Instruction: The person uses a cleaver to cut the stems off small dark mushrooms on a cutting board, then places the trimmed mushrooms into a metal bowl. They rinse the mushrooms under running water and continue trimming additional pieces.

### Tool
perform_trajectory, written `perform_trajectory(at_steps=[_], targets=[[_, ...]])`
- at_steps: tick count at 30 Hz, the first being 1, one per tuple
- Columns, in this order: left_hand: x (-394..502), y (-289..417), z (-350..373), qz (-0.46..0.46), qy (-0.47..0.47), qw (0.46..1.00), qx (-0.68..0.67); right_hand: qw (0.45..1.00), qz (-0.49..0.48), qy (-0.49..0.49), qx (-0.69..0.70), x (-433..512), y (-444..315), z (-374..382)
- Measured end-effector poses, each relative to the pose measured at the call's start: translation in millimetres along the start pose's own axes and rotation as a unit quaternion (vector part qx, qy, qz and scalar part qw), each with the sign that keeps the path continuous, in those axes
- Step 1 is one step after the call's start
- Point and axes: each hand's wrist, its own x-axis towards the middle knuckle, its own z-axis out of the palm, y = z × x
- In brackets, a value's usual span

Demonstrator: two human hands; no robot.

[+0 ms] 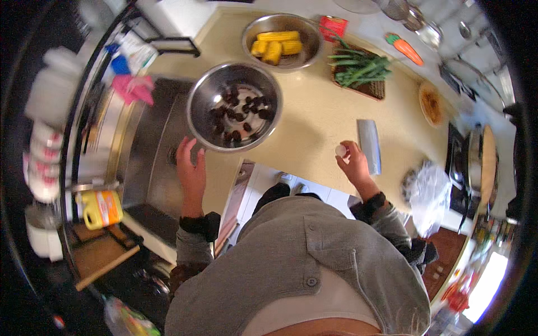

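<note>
My left hand [191, 166] is just below the near-left rim of a steel bowl [204, 134], over the sink's edge, thumb and fingers apart and holding nothing. Several small dark round pieces [239, 115] lie in that bowl. In my right hand [355, 164], between thumb and fingers, is a small white round object [341, 150], over the beige counter. A flat silver-grey object [370, 145], perhaps a blade or a packet, lies just beyond and right of that hand. Behind stands a second steel bowl [313, 52] with yellow corn pieces [277, 42].
Green leafy vegetables [361, 69] rest in a brown basket [376, 94]. A dark sink [147, 159] is at left, with a pink cloth [133, 89] and a yellow jug [101, 209] beside it. A clear plastic bag [428, 197] lies near the stove [456, 155] at right.
</note>
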Motion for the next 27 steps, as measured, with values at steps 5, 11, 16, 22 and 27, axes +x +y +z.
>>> perform_trajectory(at_steps=[5,11,16,22,27], targets=[[-85,-61,-41,-0.156,0.044,0.986,-0.036,0.990,-0.106,-0.036,0.083,-1,-50,1],[-139,-170,-99,-0.234,0.183,0.929,-0.222,0.952,-0.183,-0.221,0.107,-2,-121,44],[-100,-246,-146,-0.244,0.274,0.906,-0.210,0.901,-0.294,-0.307,0.085,-6,-184,76],[-36,-337,-170,-0.164,0.295,0.920,-0.198,0.875,-0.296,-0.381,0.041,3,-269,141],[-16,-376,-158,-0.174,0.230,0.951,-0.113,0.850,-0.352,-0.392,0.005,27,-331,212]])
